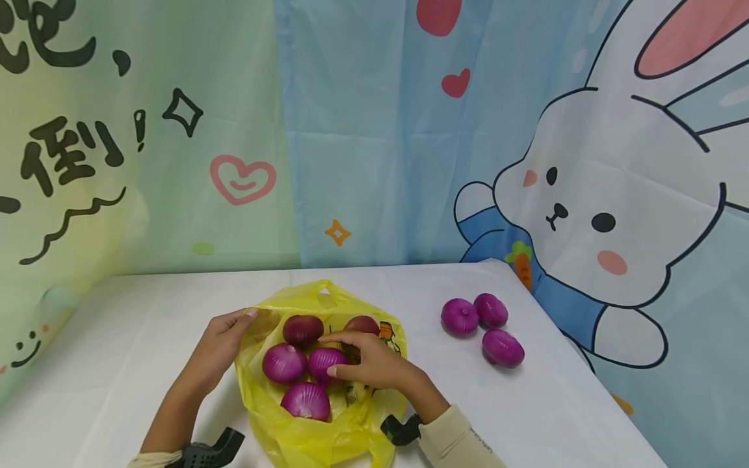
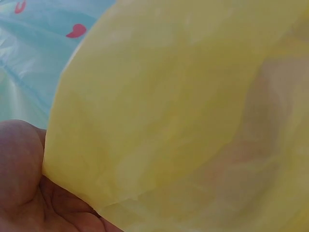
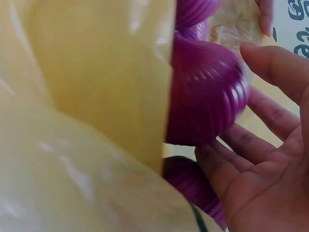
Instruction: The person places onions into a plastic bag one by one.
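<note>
Yellow, thin plastic makes up the bag (image 1: pixel 275 442), which sits on the white table (image 1: pixel 146 325) with its mouth wide. The left hand (image 1: pixel 222 338) pinches the left edge of the bag. The right hand (image 1: pixel 377 364) is in the mouth of the bag, curved around one red onion (image 1: pixel 320 364), with the thumb at one side and fingers reaching under it; it is hard to tell if the hand bears its weight. To do this part well, the left hand should hold the edge out, so the plastic does not flop over the right hand. The right hand should go slow and hug the slick, round skin with all its fingers, because it could roll and bump the others. That onion lies near the middle of the bag, right at the right hand's thumb tip. Four more onions (image 1: pixel 283 363) lie around it in the bag, and one at the back right is partly hidden by the right hand. Three loose onions (image 1: pixel 503 348) sit close together on the table, to the right of the bag.
</note>
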Motion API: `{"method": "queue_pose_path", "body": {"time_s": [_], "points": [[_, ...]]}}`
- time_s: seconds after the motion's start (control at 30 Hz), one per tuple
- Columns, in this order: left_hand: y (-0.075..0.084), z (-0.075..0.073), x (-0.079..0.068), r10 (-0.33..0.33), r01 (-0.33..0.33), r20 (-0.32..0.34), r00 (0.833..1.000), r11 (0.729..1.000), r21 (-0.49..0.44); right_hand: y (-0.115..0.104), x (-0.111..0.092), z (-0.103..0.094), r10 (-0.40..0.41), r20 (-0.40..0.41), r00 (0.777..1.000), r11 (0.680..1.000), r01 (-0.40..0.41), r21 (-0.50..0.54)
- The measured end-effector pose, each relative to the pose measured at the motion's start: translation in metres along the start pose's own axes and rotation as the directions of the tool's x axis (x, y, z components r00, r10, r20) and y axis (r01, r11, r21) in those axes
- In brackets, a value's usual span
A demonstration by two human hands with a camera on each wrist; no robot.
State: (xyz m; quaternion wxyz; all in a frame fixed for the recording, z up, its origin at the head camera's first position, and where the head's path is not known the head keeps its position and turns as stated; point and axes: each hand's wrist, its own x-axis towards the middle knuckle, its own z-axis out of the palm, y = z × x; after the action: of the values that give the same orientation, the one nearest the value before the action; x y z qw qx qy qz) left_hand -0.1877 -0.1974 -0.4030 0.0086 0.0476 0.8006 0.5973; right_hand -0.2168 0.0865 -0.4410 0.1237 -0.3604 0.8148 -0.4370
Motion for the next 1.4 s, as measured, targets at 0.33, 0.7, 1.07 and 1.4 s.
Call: {"method": "queue_pose_path", "body": {"time_s": [0.33, 0.7, 1.07, 1.4], "points": [[0.0, 0.0, -0.001, -0.012, 0.012, 0.003, 1.0, 1.0, 0.005, -0.009, -0.007, -0.019, -0.013, -0.108, 0.994, 0.998, 0.019, 0.055], [-0.002, 0.0, -0.003, -0.028, 0.028, 0.008, 1.0, 1.0, 0.008, -0.009, -0.018, -0.038, 0.014, -0.123, 0.992, 0.977, 0.013, 0.213], [-0.002, 0.001, 0.0, -0.019, 0.019, 0.007, 1.0, 1.0, 0.002, -0.015, -0.038, -0.057, -0.03, -0.193, 0.981, 0.988, 0.058, 0.14], [-0.002, 0.003, 0.002, -0.029, 0.029, 0.018, 0.999, 1.0, 0.002, 0.002, -0.073, -0.069, 0.027, -0.301, 0.953, 0.997, -0.005, 0.072]]}}
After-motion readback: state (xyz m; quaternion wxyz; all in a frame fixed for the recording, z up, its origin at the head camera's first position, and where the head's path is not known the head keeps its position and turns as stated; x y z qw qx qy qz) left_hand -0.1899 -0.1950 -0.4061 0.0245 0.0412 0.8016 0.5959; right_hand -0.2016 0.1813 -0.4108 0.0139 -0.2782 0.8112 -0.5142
